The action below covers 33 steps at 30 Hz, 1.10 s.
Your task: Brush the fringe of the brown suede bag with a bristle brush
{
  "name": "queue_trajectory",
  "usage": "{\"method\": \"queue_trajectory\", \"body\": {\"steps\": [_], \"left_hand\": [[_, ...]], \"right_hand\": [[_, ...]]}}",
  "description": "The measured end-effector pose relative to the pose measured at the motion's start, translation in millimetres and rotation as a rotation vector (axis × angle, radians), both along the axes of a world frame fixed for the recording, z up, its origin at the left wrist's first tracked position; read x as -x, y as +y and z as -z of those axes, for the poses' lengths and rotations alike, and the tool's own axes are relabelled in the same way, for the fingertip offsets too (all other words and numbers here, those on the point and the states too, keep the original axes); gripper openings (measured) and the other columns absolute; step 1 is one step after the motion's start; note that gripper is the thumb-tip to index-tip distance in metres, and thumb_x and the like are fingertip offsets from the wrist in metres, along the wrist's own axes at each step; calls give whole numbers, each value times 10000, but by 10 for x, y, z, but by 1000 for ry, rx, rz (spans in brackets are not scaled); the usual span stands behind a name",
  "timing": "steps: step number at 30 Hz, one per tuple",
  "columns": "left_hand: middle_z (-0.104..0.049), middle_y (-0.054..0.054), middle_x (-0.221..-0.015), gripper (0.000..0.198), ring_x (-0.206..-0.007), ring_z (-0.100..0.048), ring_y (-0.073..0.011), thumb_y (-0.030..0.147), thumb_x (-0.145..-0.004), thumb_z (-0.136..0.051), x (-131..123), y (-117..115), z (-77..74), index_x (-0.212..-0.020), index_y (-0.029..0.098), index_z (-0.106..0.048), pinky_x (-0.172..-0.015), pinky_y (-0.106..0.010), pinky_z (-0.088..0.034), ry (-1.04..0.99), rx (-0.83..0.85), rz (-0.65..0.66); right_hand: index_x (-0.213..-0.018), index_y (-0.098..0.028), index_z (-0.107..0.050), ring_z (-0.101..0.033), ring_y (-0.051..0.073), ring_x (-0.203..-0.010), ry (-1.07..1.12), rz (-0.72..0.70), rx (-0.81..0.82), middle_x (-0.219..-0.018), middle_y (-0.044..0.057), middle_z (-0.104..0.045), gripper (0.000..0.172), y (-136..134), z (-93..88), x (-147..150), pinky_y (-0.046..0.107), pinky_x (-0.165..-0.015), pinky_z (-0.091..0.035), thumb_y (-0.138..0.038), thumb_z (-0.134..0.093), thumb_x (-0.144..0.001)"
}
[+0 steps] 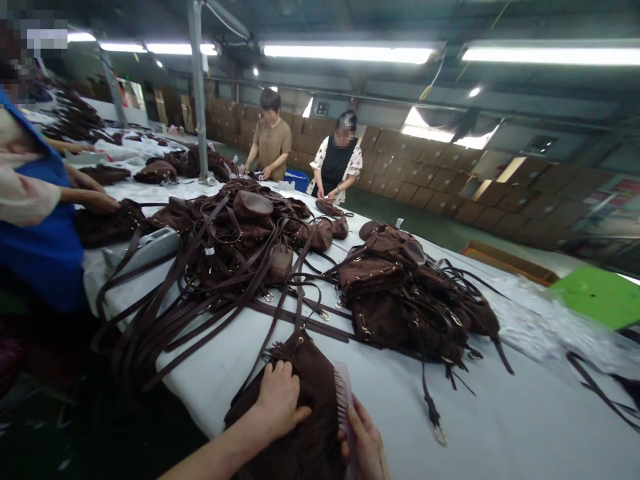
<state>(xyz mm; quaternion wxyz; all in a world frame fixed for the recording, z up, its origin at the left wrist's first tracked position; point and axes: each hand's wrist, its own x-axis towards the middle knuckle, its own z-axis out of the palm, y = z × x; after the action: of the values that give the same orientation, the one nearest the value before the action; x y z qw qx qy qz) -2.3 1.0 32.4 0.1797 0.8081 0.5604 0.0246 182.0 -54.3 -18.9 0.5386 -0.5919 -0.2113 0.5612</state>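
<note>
Dark-brown fringed bag lies near: left hand curls atop, grip unclear — right hand clamps pale, long-toothed comb.

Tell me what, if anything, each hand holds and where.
The right hand holds the comb below its visible teeth. The left hand lies on the upper part of the brown bag; whether it grips cannot be told.
</note>
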Motion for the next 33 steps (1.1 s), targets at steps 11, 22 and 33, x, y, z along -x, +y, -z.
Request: {"method": "queue_trajectory", "body": {"steps": [11,22,33], "left_hand": [[-703,-135,-987,339,-913,-657,-281,129,-714,-513,-12,-88,73,-1038,139,-615,-779,-372,-495,-395,358,40],[-553,44,-600,440,-417,-375,-56,536,-667,-659,329,67,2,-844,133,-634,-374,-194,-178,-999,827,-246],[-457,78,-608,401,-406,-364,-47,544,-732,-615,281,244,-397,-865,167,-575,-357,-171,-258,-924,805,-50]], "right_hand": [[-1417,-84,-343,-400,89,-342,-42,-49,-28,-449,-59,-572,1100,-16,91,-25,169,-337,-300,-693,-766,-605],[-1436,-99,-378,-421,116,-298,-116,-128,-27,-435,-44,-572,1097,8,85,-102,198,-307,-294,-725,-734,-609],[-1464,-160,-377,-474,148,-367,-372,-215,-141,-483,-49,-567,909,192,-437,105,247,-367,-382,-662,-630,-750]]}}
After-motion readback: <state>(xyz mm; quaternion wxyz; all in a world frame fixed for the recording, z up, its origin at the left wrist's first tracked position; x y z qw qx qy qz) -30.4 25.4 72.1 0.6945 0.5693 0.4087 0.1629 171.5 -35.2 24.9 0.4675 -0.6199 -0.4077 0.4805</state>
